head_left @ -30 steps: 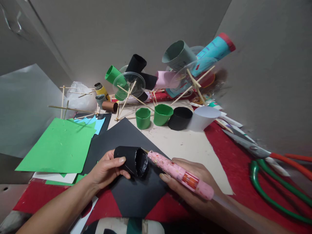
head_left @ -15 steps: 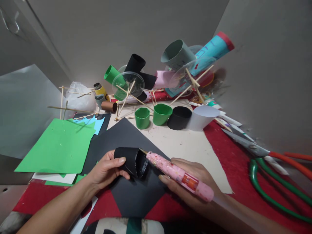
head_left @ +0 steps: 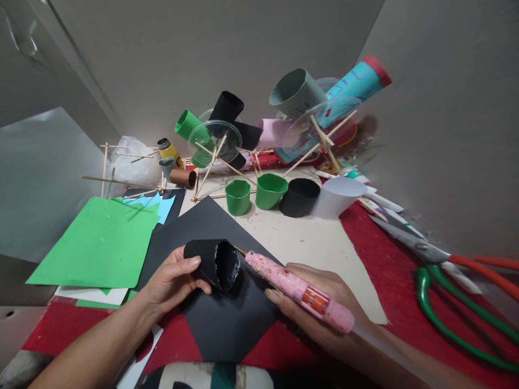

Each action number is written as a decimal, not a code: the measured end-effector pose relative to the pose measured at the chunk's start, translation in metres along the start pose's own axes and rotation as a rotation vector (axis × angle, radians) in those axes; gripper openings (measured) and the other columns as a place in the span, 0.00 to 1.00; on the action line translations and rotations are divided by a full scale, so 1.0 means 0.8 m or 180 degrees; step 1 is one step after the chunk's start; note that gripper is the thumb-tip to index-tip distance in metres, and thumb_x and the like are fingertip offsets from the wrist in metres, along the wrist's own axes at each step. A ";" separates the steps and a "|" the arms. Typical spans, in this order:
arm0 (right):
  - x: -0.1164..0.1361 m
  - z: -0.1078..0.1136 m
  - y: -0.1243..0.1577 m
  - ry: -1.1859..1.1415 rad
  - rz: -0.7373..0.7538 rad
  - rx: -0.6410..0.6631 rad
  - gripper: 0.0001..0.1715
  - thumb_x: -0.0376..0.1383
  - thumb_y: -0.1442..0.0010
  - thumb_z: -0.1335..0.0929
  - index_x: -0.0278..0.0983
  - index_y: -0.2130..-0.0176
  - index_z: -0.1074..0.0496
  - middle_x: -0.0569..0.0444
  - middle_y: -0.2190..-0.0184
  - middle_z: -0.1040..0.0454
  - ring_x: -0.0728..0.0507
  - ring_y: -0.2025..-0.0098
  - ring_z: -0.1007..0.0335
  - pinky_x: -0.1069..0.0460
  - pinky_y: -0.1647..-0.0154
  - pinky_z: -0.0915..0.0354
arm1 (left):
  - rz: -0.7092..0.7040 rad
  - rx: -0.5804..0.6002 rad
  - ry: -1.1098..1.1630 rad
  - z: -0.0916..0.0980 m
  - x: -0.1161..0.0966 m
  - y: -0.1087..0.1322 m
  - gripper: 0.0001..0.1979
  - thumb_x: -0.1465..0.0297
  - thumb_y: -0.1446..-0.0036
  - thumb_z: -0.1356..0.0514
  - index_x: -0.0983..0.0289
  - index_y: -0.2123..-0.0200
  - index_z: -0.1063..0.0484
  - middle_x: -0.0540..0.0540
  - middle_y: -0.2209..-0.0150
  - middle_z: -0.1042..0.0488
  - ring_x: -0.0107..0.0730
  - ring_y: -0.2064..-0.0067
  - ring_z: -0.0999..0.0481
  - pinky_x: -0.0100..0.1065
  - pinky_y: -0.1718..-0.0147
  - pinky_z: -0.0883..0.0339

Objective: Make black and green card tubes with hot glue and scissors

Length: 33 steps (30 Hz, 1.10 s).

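A short black paper tube (head_left: 200, 260) lies sideways in my left hand (head_left: 172, 275), thumb on its near side and fingers beneath. Its ragged open rim faces right and shows a shiny pale line, like glue. My right hand (head_left: 314, 292) grips a pink pen-shaped hot glue gun (head_left: 279, 275) with an orange switch. The metal nozzle points left at the tube's upper rim; whether it touches I cannot tell. Below both hands lies a sheet of black paper (head_left: 227, 329) on a red table cover (head_left: 287, 346).
Green cups (head_left: 238, 198), a black ring (head_left: 300, 197) and a white ring (head_left: 339, 197) stand behind. Further back are stick frames with clear discs (head_left: 214, 143) and paper tubes. Large scissors (head_left: 430, 251) lie right, green sheets (head_left: 97, 243) left.
My left hand has shifted the black tube slightly left and up, turning its opening more toward me. The glue gun has hardly moved, so its nozzle is now nearer the rim's right side.
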State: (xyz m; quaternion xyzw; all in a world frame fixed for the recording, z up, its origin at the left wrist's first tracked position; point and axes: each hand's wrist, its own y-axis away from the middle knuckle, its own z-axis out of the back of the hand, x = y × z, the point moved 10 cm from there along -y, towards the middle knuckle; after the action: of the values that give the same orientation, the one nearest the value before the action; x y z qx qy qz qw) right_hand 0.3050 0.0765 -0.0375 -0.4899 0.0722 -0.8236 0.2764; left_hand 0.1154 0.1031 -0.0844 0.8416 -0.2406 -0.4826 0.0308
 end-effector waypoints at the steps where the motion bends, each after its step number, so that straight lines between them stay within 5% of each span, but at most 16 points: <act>1: 0.001 0.000 0.000 0.0020 0.0041 -0.0001 0.19 0.38 0.34 0.34 0.39 0.76 0.41 0.61 0.80 0.41 0.51 0.81 0.43 0.53 0.80 0.46 | -0.0034 -0.0002 0.0007 0.000 -0.004 0.000 0.10 0.68 0.53 0.28 0.68 0.71 0.22 0.53 0.74 0.21 0.30 0.75 0.20 0.27 0.77 0.23; 10: 0.004 0.005 -0.004 0.0435 0.0091 -0.0047 0.18 0.39 0.33 0.35 0.40 0.75 0.39 0.59 0.79 0.38 0.50 0.80 0.39 0.53 0.78 0.42 | -0.1237 -0.0925 0.0042 0.031 -0.111 0.034 0.05 0.72 0.54 0.30 0.65 0.72 0.23 0.52 0.73 0.19 0.34 0.72 0.19 0.27 0.79 0.25; 17: -0.015 0.026 0.000 0.1975 -0.0039 0.0184 0.15 0.46 0.35 0.35 0.41 0.69 0.33 0.56 0.74 0.29 0.45 0.77 0.30 0.52 0.78 0.43 | -0.2186 -0.1261 0.0132 0.057 -0.174 0.072 0.05 0.75 0.52 0.34 0.64 0.69 0.24 0.52 0.68 0.18 0.34 0.68 0.20 0.30 0.78 0.23; 22: -0.062 0.069 0.014 0.2749 -0.1010 0.0540 0.10 0.42 0.41 0.34 0.40 0.62 0.30 0.50 0.65 0.23 0.39 0.67 0.24 0.51 0.74 0.40 | -0.2261 -0.1147 -0.0206 0.053 -0.185 0.078 0.12 0.72 0.56 0.29 0.64 0.65 0.21 0.52 0.65 0.19 0.33 0.66 0.20 0.28 0.77 0.22; 27: -0.101 0.108 0.028 0.2987 -0.1591 0.0684 0.19 0.49 0.43 0.34 0.37 0.63 0.27 0.42 0.61 0.20 0.33 0.62 0.22 0.47 0.69 0.35 | -0.2188 -0.1153 -0.0646 0.045 -0.182 0.080 0.12 0.70 0.58 0.27 0.64 0.68 0.20 0.52 0.66 0.19 0.34 0.66 0.20 0.30 0.75 0.22; 33: -0.069 0.125 0.029 0.2743 -0.1436 0.0338 0.28 0.56 0.43 0.36 0.39 0.56 0.25 0.41 0.56 0.20 0.29 0.58 0.22 0.42 0.63 0.29 | -0.2312 -0.0946 -0.0999 0.034 -0.196 0.094 0.11 0.67 0.55 0.27 0.64 0.67 0.19 0.54 0.65 0.18 0.38 0.62 0.19 0.32 0.71 0.21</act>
State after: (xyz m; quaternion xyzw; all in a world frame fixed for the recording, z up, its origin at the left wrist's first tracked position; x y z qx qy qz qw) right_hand 0.4188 0.1012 -0.0384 -0.0931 0.0300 -0.9934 0.0605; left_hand -0.0010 0.1102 0.0478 0.7743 0.1422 -0.6139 -0.0573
